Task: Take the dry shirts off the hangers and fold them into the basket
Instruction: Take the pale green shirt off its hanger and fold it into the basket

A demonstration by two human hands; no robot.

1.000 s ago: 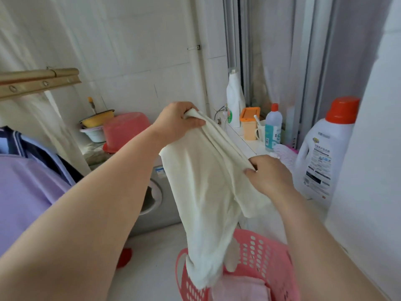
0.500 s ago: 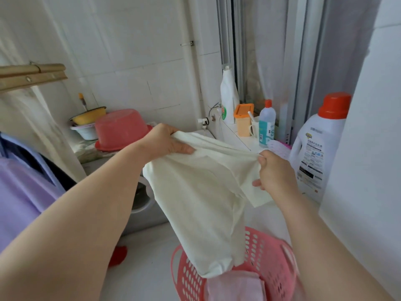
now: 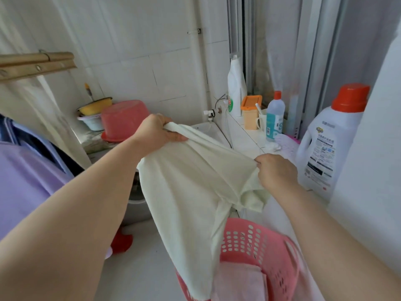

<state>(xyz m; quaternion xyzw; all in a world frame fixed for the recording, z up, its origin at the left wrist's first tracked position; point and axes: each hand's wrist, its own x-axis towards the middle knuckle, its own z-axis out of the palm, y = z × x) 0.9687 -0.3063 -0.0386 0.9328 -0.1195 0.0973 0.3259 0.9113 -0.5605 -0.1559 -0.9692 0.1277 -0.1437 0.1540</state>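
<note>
A pale cream shirt (image 3: 191, 192) hangs stretched between both hands over a pink perforated basket (image 3: 249, 242). My left hand (image 3: 156, 132) grips its upper left edge. My right hand (image 3: 276, 172) pinches the right edge, lower and closer to me. The shirt's bottom drapes down over the basket's near left rim. A folded pink garment (image 3: 238, 281) lies inside the basket. At the far left hang a lilac shirt (image 3: 23, 181) and a dark blue striped garment (image 3: 13, 131).
A big white detergent jug with an orange cap (image 3: 325, 144) stands on the ledge at right, with smaller bottles (image 3: 274, 118) and an orange box (image 3: 250, 111) behind. A red basin (image 3: 121, 120) sits upside down on the washing machine. A wooden rail (image 3: 36, 64) juts in at upper left.
My left hand has dropped from high up to about the level of the red basin. My right hand has pulled outward, so the shirt now spreads wide between them instead of hanging bunched.
</note>
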